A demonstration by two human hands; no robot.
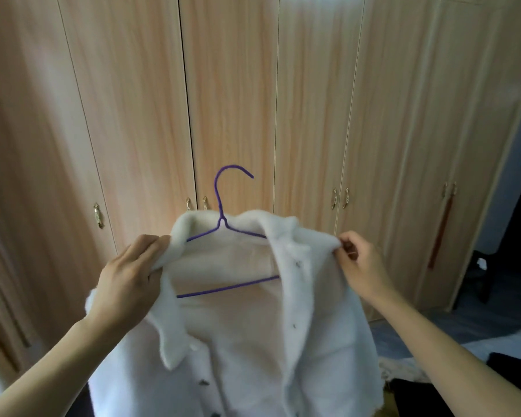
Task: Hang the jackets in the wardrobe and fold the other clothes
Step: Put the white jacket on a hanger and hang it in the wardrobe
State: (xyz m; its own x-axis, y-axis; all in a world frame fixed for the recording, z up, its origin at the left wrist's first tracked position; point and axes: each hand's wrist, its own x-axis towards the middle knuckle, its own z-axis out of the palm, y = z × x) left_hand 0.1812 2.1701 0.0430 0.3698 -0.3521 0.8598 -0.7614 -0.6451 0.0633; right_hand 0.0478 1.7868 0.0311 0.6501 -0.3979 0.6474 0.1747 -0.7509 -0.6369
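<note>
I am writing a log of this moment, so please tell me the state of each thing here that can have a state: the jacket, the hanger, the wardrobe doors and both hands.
White fleece jacket: on the hanger, front unbuttoned and open, held up in the air.
Purple hanger: inside the jacket, hook free, not on any rail.
Wardrobe doors: all closed.
Left hand: gripping the jacket's shoulder.
Right hand: pinching the other shoulder.

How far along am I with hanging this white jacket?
Done: the purple hanger sits inside the white jacket. In hand: your left hand and right hand grip its shoulders. Left: the wardrobe doors are shut, so it isn't hung yet.
</note>
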